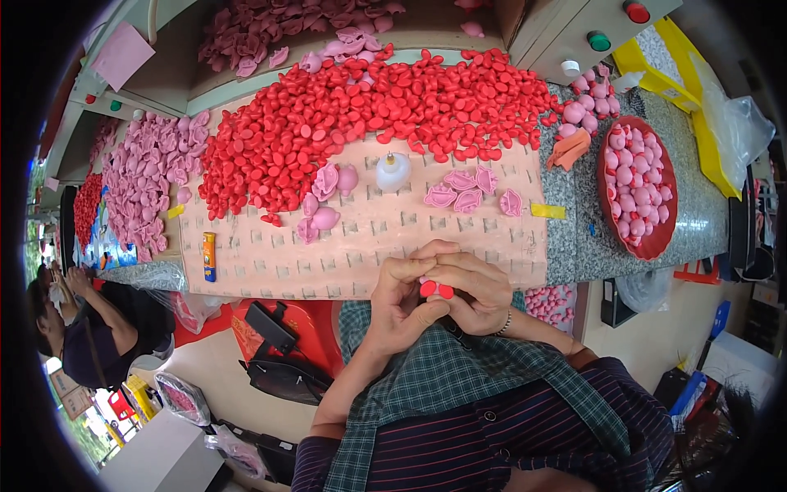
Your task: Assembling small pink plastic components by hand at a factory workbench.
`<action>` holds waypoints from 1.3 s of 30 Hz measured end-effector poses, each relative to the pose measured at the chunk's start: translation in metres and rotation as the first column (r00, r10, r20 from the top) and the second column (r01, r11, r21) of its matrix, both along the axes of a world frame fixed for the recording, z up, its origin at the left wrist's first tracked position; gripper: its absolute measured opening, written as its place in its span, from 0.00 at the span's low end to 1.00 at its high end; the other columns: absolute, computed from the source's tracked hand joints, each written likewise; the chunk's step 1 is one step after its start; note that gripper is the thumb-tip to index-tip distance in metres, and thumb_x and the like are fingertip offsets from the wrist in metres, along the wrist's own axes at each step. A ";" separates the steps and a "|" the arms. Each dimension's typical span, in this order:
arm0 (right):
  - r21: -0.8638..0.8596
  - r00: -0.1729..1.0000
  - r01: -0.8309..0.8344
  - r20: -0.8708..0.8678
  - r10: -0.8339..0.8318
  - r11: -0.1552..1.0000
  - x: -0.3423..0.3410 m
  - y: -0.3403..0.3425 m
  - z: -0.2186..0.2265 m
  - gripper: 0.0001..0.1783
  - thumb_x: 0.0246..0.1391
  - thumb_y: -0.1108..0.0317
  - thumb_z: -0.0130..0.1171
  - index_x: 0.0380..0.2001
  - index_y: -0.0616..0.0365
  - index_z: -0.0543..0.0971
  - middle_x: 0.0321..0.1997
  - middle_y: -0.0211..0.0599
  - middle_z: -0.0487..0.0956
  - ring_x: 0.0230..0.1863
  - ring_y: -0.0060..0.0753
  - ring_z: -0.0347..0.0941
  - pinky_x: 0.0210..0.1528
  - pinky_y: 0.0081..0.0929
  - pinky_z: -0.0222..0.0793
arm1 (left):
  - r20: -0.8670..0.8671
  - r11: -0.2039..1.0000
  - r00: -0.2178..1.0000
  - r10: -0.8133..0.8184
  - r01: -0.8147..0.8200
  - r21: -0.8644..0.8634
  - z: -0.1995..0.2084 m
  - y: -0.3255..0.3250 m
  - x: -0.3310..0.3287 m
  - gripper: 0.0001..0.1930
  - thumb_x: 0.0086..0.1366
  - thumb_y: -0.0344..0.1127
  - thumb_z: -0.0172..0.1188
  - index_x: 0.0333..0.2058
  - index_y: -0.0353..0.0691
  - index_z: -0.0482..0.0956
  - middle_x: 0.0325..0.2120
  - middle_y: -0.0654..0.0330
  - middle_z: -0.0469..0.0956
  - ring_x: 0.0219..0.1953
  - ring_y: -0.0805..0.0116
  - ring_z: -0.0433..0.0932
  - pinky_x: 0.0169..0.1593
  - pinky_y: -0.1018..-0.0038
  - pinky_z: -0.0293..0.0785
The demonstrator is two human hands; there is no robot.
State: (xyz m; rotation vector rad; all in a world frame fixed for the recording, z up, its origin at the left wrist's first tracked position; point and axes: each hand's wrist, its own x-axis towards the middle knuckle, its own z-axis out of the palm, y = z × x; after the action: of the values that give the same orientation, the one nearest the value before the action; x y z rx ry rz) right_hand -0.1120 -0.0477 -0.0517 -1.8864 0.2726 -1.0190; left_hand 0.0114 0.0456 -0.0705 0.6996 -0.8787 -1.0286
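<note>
Both my hands meet at the near edge of the work surface, holding one small toy part with two red ovals (436,289). My left hand (397,299) is closed round its left side, thumb beneath. My right hand (477,289) grips its other side with bent fingers. A bit of pink shows above the red ovals; the fingers hide the rest. Beyond my hands lie several hollow pink pieces (467,201) and a round white squeeze bottle (393,172) with a thin tip. To their left are pink pieces (325,218), some rounded.
A wide heap of red pieces (328,115) spans the back of the pink mat (369,262). Pink pieces (156,172) pile up at the left. A red bowl (673,201) of pink-and-red parts stands at the right. An orange-blue tube (210,256) lies front left. A co-worker (98,336) sits at far left.
</note>
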 end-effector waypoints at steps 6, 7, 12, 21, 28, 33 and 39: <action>-0.027 0.997 0.075 0.018 -0.074 0.997 0.004 0.006 -0.003 0.18 0.41 0.82 0.65 0.40 0.66 0.80 0.40 0.51 0.80 0.38 0.46 0.80 0.38 0.32 0.78 | 0.263 0.959 0.937 0.230 -0.265 0.105 0.024 0.008 -0.008 0.26 0.58 0.22 0.64 0.53 0.35 0.61 0.60 0.34 0.62 0.58 0.51 0.72 0.54 0.65 0.74; -0.073 0.996 0.092 0.011 -0.092 0.993 0.005 0.008 -0.004 0.18 0.40 0.82 0.65 0.40 0.67 0.80 0.40 0.51 0.80 0.39 0.46 0.80 0.38 0.32 0.78 | 0.353 0.933 0.879 0.320 -0.358 0.047 0.026 0.009 -0.009 0.26 0.58 0.22 0.64 0.51 0.33 0.61 0.59 0.33 0.64 0.56 0.52 0.74 0.53 0.67 0.75; -0.184 0.990 0.139 0.009 -0.140 0.973 0.005 0.009 -0.010 0.19 0.43 0.80 0.64 0.43 0.67 0.80 0.43 0.55 0.80 0.39 0.47 0.81 0.38 0.31 0.78 | 0.751 0.890 0.556 0.355 -0.448 -0.089 0.037 0.015 -0.005 0.22 0.52 0.21 0.66 0.45 0.32 0.67 0.53 0.35 0.72 0.43 0.59 0.82 0.44 0.72 0.80; -0.268 0.987 0.161 0.051 -0.153 0.950 0.010 0.009 -0.014 0.20 0.38 0.82 0.62 0.41 0.72 0.79 0.38 0.55 0.80 0.36 0.48 0.81 0.36 0.33 0.78 | 0.931 0.844 0.251 0.264 -0.528 -0.097 0.057 0.017 -0.002 0.16 0.48 0.22 0.66 0.37 0.33 0.72 0.46 0.42 0.79 0.36 0.61 0.85 0.40 0.75 0.80; -0.300 0.991 0.136 0.028 -0.134 0.944 0.008 0.010 -0.011 0.22 0.35 0.83 0.62 0.41 0.73 0.78 0.39 0.54 0.79 0.37 0.50 0.81 0.38 0.35 0.78 | 0.871 0.809 0.472 0.135 -0.560 0.178 0.079 0.012 -0.007 0.15 0.47 0.21 0.67 0.32 0.34 0.72 0.46 0.38 0.78 0.30 0.65 0.84 0.36 0.73 0.81; -0.286 0.990 0.140 0.034 -0.136 0.948 0.007 0.010 -0.009 0.20 0.37 0.83 0.61 0.40 0.74 0.77 0.37 0.54 0.80 0.36 0.49 0.81 0.37 0.35 0.79 | 0.892 0.775 0.414 0.182 -0.619 0.129 0.073 0.012 -0.012 0.15 0.47 0.21 0.68 0.32 0.35 0.72 0.46 0.39 0.79 0.30 0.66 0.84 0.36 0.74 0.80; -0.278 0.993 0.112 0.006 -0.115 0.954 0.007 0.011 -0.014 0.23 0.38 0.79 0.64 0.43 0.72 0.77 0.42 0.53 0.78 0.37 0.49 0.80 0.39 0.35 0.78 | 0.899 0.717 0.408 0.161 -0.673 0.178 0.077 0.009 -0.019 0.14 0.48 0.23 0.67 0.31 0.36 0.72 0.45 0.42 0.80 0.37 0.62 0.84 0.41 0.72 0.79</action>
State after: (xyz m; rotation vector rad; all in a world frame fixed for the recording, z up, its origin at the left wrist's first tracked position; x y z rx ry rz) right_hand -0.1054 -0.0368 -0.0654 -2.1495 0.2572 -1.1749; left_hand -0.0080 0.0544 0.0065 1.9357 -1.1333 -0.3422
